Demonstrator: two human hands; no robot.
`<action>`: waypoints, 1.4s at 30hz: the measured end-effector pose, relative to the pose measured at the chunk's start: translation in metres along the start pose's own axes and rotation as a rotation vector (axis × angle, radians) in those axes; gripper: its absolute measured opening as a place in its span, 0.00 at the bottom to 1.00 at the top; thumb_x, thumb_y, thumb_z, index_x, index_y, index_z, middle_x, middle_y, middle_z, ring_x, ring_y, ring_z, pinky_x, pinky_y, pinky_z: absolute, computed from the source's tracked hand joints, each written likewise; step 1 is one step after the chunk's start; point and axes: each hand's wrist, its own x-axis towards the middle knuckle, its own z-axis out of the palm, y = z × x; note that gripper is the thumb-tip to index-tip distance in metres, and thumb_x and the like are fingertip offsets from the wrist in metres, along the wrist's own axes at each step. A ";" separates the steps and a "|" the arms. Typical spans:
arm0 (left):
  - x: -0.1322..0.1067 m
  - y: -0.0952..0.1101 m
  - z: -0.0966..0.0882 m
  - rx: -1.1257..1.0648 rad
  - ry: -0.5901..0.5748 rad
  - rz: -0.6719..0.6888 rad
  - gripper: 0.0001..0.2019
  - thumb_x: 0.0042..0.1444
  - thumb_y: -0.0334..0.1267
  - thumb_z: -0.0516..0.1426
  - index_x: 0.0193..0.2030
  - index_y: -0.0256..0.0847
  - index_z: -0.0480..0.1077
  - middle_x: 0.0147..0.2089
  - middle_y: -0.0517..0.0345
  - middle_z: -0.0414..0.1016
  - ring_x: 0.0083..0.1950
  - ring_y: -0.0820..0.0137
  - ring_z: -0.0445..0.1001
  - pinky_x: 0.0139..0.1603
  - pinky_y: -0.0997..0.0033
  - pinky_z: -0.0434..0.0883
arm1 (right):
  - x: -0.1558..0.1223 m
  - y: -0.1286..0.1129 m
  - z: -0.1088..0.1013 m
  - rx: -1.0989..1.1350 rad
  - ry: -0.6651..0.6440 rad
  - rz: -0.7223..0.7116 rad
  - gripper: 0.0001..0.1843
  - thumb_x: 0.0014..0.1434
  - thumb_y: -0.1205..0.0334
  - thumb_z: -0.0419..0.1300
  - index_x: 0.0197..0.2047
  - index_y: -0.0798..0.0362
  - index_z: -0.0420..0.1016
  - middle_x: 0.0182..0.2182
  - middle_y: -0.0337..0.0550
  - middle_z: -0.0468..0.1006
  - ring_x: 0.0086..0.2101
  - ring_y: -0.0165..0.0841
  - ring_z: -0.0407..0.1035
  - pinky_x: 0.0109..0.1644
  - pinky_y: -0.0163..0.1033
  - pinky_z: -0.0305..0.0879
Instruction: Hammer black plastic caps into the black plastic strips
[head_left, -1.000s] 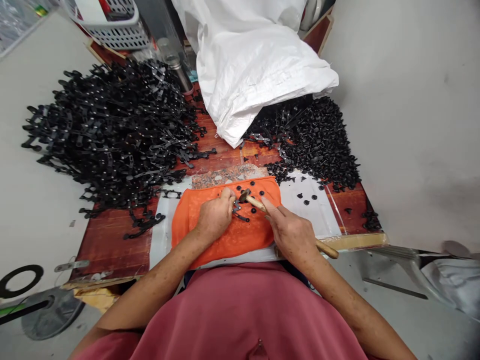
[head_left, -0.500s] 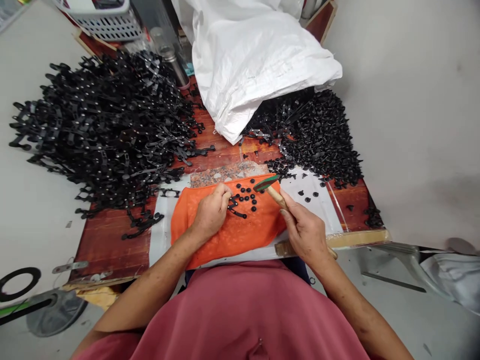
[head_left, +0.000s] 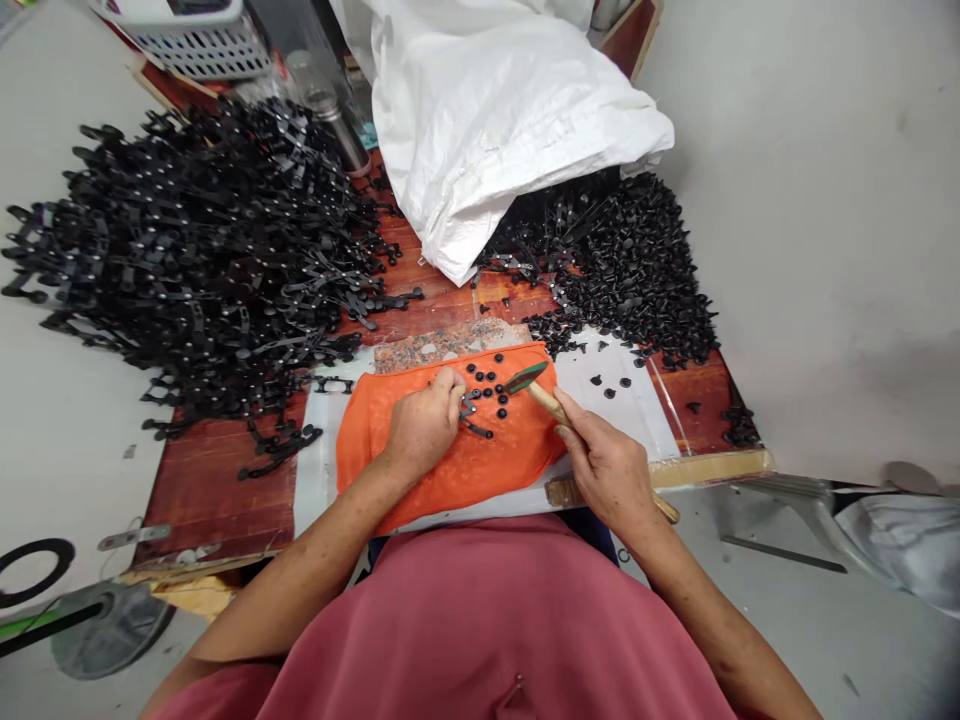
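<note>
My right hand [head_left: 606, 452] is closed round the wooden handle of a hammer [head_left: 549, 400], whose green-sided head [head_left: 525, 378] is over the right part of an orange cloth [head_left: 442, 475]. Closed at the fingertips, my left hand [head_left: 429, 422] pinches a black linked plastic strip [head_left: 477, 430] on that cloth. Its fingers hide part of the strip. Several small round black studs [head_left: 490, 376] stand on the cloth between the strip and the hammer head.
A tall heap of black linked strips [head_left: 202, 250] covers the left side. Loose black studs [head_left: 637, 270] pile up at the right, partly under a white sack [head_left: 502, 120]. A speckled stone slab [head_left: 450, 345] lies behind the cloth. A steel flask [head_left: 341, 130] and a basket [head_left: 195, 45] stand at the back.
The hammer head has shifted slightly down and tilted differently over the cloth. My left hand keeps its pinch on the strip. The whole view has slid a little leftward.
</note>
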 end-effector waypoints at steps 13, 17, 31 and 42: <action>0.000 0.001 0.002 0.044 -0.036 -0.014 0.15 0.73 0.40 0.42 0.52 0.42 0.67 0.40 0.53 0.82 0.40 0.61 0.81 0.37 0.67 0.65 | 0.021 -0.031 0.003 -0.321 -0.125 -0.071 0.28 0.75 0.60 0.47 0.76 0.42 0.58 0.36 0.41 0.80 0.30 0.32 0.74 0.32 0.37 0.60; -0.001 0.001 0.002 0.045 -0.031 -0.026 0.16 0.74 0.41 0.41 0.52 0.42 0.67 0.36 0.53 0.80 0.38 0.61 0.80 0.36 0.68 0.64 | 0.019 -0.033 0.006 -0.383 -0.217 -0.069 0.28 0.75 0.62 0.47 0.76 0.42 0.59 0.36 0.43 0.81 0.28 0.33 0.73 0.28 0.37 0.56; -0.028 -0.024 -0.008 -0.148 -0.158 0.350 0.18 0.70 0.40 0.48 0.61 0.49 0.71 0.46 0.52 0.75 0.43 0.64 0.77 0.43 0.69 0.70 | 0.022 -0.020 -0.006 -0.054 -0.102 0.011 0.27 0.74 0.59 0.49 0.74 0.42 0.62 0.53 0.45 0.83 0.44 0.37 0.80 0.47 0.40 0.75; -0.044 -0.038 -0.014 0.138 -0.085 0.404 0.19 0.66 0.36 0.56 0.58 0.63 0.78 0.55 0.52 0.74 0.50 0.58 0.74 0.50 0.62 0.69 | 0.000 0.013 -0.015 -0.021 -0.042 0.154 0.25 0.73 0.56 0.53 0.71 0.39 0.67 0.55 0.41 0.83 0.46 0.40 0.82 0.44 0.41 0.78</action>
